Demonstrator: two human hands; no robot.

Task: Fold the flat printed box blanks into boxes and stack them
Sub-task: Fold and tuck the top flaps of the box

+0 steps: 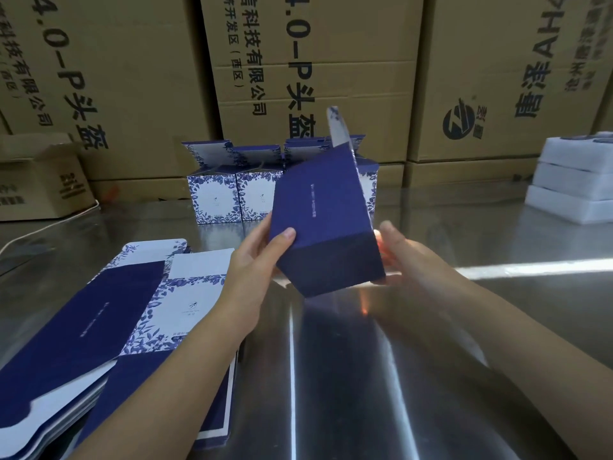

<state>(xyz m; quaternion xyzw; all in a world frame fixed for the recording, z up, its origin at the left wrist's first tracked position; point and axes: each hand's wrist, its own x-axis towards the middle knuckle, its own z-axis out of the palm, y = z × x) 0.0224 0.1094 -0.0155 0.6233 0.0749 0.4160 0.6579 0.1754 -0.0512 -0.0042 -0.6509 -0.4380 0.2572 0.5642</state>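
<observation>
Both hands hold a navy box (326,227) tilted above the steel table (431,343). The left hand (258,270) pinches its near edge; the right hand (403,257) curls around its far side. Several folded boxes (229,194) stand behind; a thick pile of flat blanks (109,327) remains at left.

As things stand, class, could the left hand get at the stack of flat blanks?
Probably yes, once it lets go: the left hand grips the blue box, but the flat blanks lie bare just beside its wrist.

The held box (323,224) is dark blue; behind it, finished boxes (215,197) are white with blue leaf borders.
</observation>
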